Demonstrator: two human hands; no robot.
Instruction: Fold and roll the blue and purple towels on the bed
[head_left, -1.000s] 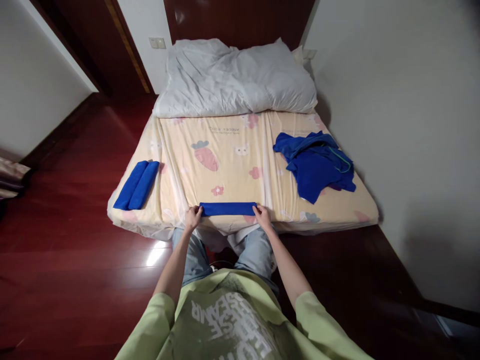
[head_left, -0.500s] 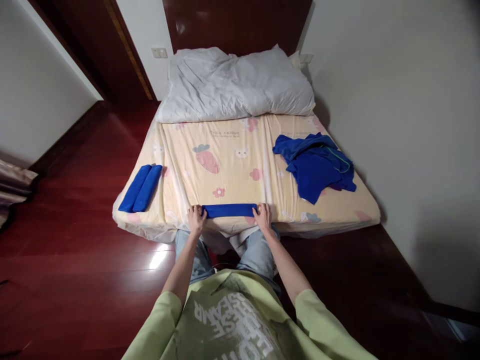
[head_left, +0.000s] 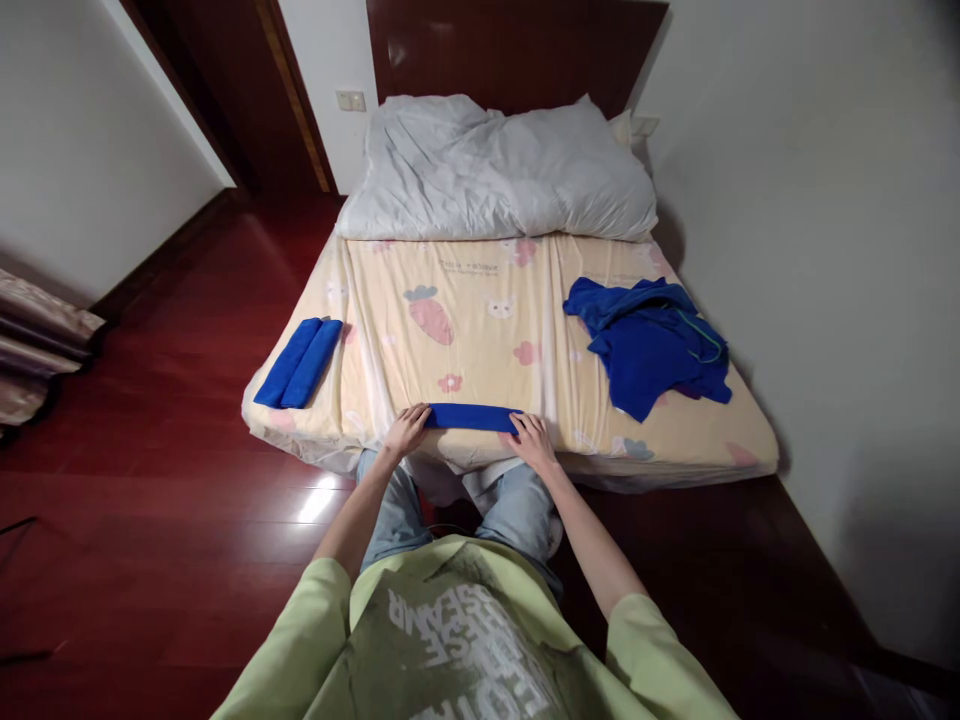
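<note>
A blue cloth folded into a narrow strip (head_left: 474,417) lies along the near edge of the bed. My left hand (head_left: 409,428) grips its left end, the fingers closed over the corner. At the other end, my right hand (head_left: 531,438) holds the cloth between thumb and fingers. Two more blue folded cloth rolls (head_left: 299,363) lie side by side on the bed to the left. On the right side is a loose, crumpled heap of blue cloth (head_left: 649,345) with a thin green line along it.
The bed (head_left: 465,340) has a cream sheet printed with carrots and flowers. A white quilt (head_left: 510,175) is bunched against the dark headboard (head_left: 517,50). Walls stand at both sides, a striped curtain (head_left: 37,345) hangs at left, and the floor (head_left: 172,420) is glossy red wood.
My left hand has shifted from the side of the strip's left end onto its top corner. The strip now tilts slightly down to the right. The whole view has turned a little left.
</note>
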